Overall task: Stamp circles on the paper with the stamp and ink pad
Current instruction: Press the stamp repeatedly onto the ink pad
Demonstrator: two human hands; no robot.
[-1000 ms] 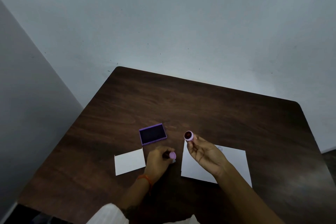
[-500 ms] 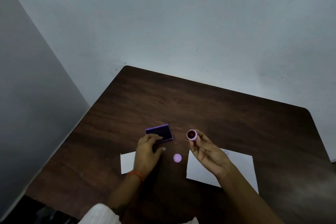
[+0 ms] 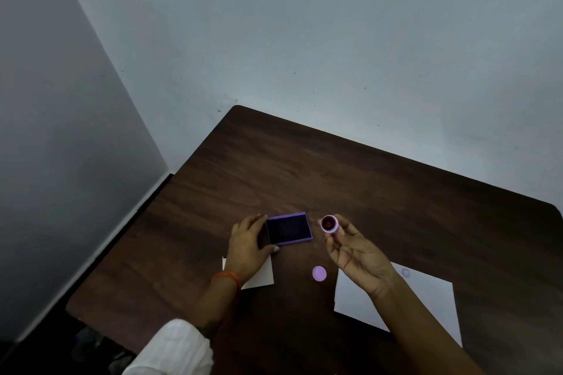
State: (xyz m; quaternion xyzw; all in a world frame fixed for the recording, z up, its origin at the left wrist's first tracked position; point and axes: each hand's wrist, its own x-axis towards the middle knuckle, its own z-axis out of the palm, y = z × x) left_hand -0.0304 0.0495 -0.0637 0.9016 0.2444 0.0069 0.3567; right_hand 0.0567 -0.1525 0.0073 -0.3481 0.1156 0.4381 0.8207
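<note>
My right hand [image 3: 355,253] holds a small pink round stamp [image 3: 329,223] at the fingertips, its dark red face turned up towards me. My left hand [image 3: 248,245] grips the left side of the open purple ink pad [image 3: 288,228], which lies flat on the table just left of the stamp. A white sheet of paper [image 3: 426,298] lies under my right forearm, with one faint circle print [image 3: 406,273] near its far edge. The stamp's pink cap [image 3: 319,273] rests on the table between my hands.
A smaller white card [image 3: 262,275] lies partly under my left wrist. The dark wooden table [image 3: 335,167] stands in a corner, with walls behind and to the left. Its left edge runs close to my left arm.
My left hand put the pink cap down on the table, then moved up and left and took hold of the ink pad's side. My right hand has kept the stamp raised.
</note>
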